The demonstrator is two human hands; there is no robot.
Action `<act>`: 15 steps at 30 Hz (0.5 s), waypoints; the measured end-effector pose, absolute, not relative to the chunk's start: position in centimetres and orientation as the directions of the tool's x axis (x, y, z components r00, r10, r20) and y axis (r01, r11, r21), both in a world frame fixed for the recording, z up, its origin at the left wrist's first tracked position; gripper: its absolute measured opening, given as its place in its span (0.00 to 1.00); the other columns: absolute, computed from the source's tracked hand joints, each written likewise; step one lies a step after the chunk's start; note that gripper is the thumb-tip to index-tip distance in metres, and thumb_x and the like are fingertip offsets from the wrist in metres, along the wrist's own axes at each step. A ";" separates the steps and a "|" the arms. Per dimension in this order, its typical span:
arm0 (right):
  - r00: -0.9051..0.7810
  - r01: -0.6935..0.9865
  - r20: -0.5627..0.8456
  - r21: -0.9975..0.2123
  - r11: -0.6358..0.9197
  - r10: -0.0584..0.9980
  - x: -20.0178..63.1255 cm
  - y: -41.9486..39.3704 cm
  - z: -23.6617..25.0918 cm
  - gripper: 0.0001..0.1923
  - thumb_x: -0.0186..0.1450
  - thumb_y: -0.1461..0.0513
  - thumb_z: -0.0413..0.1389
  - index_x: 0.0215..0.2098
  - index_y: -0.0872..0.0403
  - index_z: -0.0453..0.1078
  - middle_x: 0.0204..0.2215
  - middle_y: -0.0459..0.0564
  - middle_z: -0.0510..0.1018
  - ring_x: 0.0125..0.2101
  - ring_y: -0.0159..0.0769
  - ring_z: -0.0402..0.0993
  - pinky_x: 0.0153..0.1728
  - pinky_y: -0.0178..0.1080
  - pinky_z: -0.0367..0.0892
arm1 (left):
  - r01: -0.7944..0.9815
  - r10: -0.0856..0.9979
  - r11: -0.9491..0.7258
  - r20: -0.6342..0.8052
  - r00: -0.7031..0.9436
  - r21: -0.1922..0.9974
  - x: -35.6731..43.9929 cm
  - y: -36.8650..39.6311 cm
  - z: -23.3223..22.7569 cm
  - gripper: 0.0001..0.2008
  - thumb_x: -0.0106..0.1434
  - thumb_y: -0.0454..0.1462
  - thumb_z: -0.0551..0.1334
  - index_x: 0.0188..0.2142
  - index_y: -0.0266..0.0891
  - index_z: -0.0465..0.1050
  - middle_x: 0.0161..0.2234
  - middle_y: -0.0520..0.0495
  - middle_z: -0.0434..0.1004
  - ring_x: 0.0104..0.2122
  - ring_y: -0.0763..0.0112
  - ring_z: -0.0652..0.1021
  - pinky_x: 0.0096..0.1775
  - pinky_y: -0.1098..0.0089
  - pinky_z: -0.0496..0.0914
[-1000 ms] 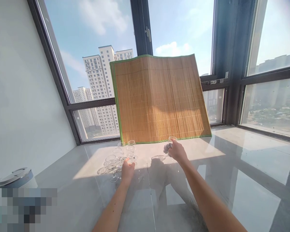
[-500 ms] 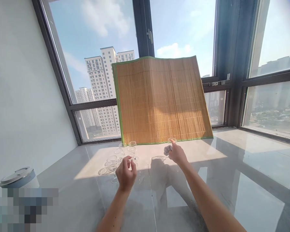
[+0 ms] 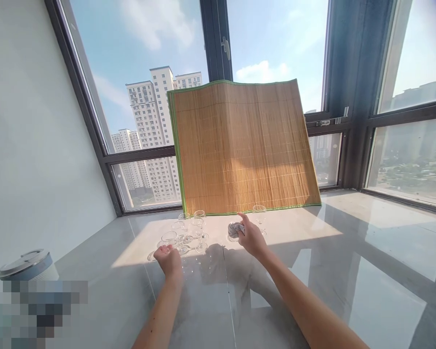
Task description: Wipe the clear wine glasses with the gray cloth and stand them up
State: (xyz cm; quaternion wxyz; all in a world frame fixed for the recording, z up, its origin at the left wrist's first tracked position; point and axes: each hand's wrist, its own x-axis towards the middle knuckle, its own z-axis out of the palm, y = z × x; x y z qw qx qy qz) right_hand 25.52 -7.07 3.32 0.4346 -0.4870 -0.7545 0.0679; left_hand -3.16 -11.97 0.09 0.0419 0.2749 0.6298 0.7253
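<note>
My left hand [image 3: 169, 261] has its fingers curled at the stem of the nearest stemmed glass [image 3: 169, 236]; the hand hides that glass's lower part. Behind and to the right of it, several more clear stemmed glasses [image 3: 199, 223] stand upright in a close group. A crumpled grey-white cloth [image 3: 234, 230] is gripped in my right hand [image 3: 253, 237], whose index finger points out over it. One stemmed glass [image 3: 259, 209] stands apart, just behind and right of my right hand, not touched by the cloth.
A bamboo mat [image 3: 243, 145] with green edging leans on the window behind the glasses. At the left front is a lidded cup [image 3: 29, 266], partly covered by a blurred patch. The surface is glossy grey tile [image 3: 210, 310], with a white wall [image 3: 39, 121] on the left.
My left hand has moved left to the nearest glass and its fingers have closed there. My right hand, with the cloth, has moved left away from the lone glass.
</note>
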 end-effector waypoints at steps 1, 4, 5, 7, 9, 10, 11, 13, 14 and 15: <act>-0.159 0.667 0.582 -0.532 0.522 0.797 25.4 -7.1 3.2 0.31 0.61 0.68 0.48 0.62 0.53 0.52 0.39 0.51 0.76 0.34 0.36 0.70 0.35 0.35 0.61 | 0.248 0.444 -0.177 0.302 -0.843 0.952 -2.9 -12.0 -0.1 0.21 0.46 0.29 0.58 0.40 0.43 0.56 0.34 0.49 0.68 0.29 0.69 0.72 0.31 0.66 0.68; -0.171 0.644 0.560 -0.559 0.522 0.811 25.4 -7.2 3.0 0.31 0.61 0.68 0.47 0.63 0.52 0.51 0.40 0.51 0.76 0.33 0.35 0.70 0.33 0.35 0.61 | 0.161 0.538 -0.035 0.154 -0.829 0.986 -1.6 -12.9 0.3 0.20 0.48 0.31 0.59 0.41 0.43 0.58 0.33 0.50 0.71 0.25 0.70 0.72 0.28 0.68 0.66; -0.171 0.632 0.557 -0.570 0.524 0.813 25.4 -7.2 2.9 0.31 0.61 0.68 0.48 0.63 0.52 0.51 0.39 0.51 0.76 0.32 0.35 0.70 0.33 0.34 0.61 | 0.184 0.556 -0.005 0.156 -0.817 0.983 -0.9 -13.3 0.7 0.19 0.50 0.31 0.59 0.42 0.43 0.59 0.34 0.50 0.71 0.26 0.70 0.72 0.29 0.68 0.66; -0.168 0.599 0.555 -0.599 0.532 0.815 25.2 -7.3 2.9 0.31 0.61 0.68 0.48 0.62 0.51 0.51 0.38 0.49 0.75 0.31 0.34 0.69 0.33 0.35 0.61 | 0.332 0.585 -0.035 0.289 -0.758 0.943 0.6 -14.1 1.5 0.16 0.54 0.33 0.58 0.43 0.44 0.60 0.37 0.49 0.73 0.29 0.69 0.74 0.31 0.68 0.67; -0.169 0.548 0.551 -0.636 0.543 0.817 24.9 -7.6 3.0 0.31 0.60 0.68 0.48 0.61 0.52 0.52 0.35 0.48 0.75 0.30 0.34 0.69 0.32 0.35 0.61 | 0.516 0.624 -0.160 0.491 -0.608 0.841 2.2 -14.8 2.1 0.11 0.60 0.36 0.56 0.44 0.44 0.62 0.43 0.47 0.74 0.34 0.68 0.75 0.36 0.68 0.68; -0.178 0.515 0.546 -0.657 0.550 0.819 24.6 -7.8 3.1 0.31 0.59 0.68 0.48 0.61 0.51 0.53 0.33 0.47 0.74 0.29 0.33 0.68 0.31 0.34 0.61 | 0.584 0.647 -0.223 0.566 -0.511 0.781 3.0 -15.0 2.3 0.11 0.62 0.37 0.55 0.45 0.44 0.63 0.44 0.46 0.74 0.36 0.67 0.76 0.38 0.68 0.68; -0.189 0.477 0.541 -0.679 0.558 0.820 24.3 -8.2 3.2 0.32 0.58 0.69 0.48 0.61 0.51 0.53 0.31 0.45 0.74 0.28 0.33 0.68 0.30 0.34 0.61 | 0.632 0.668 -0.271 0.615 -0.420 0.726 3.7 -15.2 2.4 0.13 0.64 0.38 0.53 0.48 0.44 0.64 0.44 0.46 0.75 0.37 0.67 0.76 0.40 0.68 0.68; -0.225 0.394 0.537 -0.713 0.580 0.813 23.5 -9.1 3.5 0.34 0.56 0.69 0.49 0.61 0.50 0.53 0.28 0.42 0.72 0.25 0.31 0.66 0.27 0.33 0.60 | 0.692 0.719 -0.309 0.637 -0.279 0.652 4.6 -15.3 2.3 0.18 0.65 0.38 0.52 0.55 0.43 0.61 0.40 0.47 0.77 0.37 0.67 0.77 0.40 0.69 0.67; -0.244 0.353 0.544 -0.722 0.596 0.803 23.0 -9.6 3.6 0.35 0.55 0.69 0.49 0.61 0.50 0.53 0.26 0.41 0.71 0.25 0.31 0.66 0.27 0.32 0.60 | 0.718 0.745 -0.295 0.622 -0.241 0.631 4.8 -15.2 2.3 0.21 0.66 0.38 0.52 0.58 0.42 0.60 0.36 0.48 0.78 0.35 0.66 0.77 0.38 0.69 0.67; -0.264 0.316 0.556 -0.722 0.615 0.788 22.6 -10.2 3.8 0.35 0.55 0.70 0.49 0.61 0.50 0.52 0.26 0.40 0.70 0.25 0.31 0.65 0.27 0.32 0.59 | 0.744 0.769 -0.267 0.600 -0.218 0.613 4.9 -15.2 2.2 0.23 0.66 0.39 0.53 0.60 0.41 0.59 0.31 0.49 0.78 0.33 0.66 0.77 0.36 0.70 0.66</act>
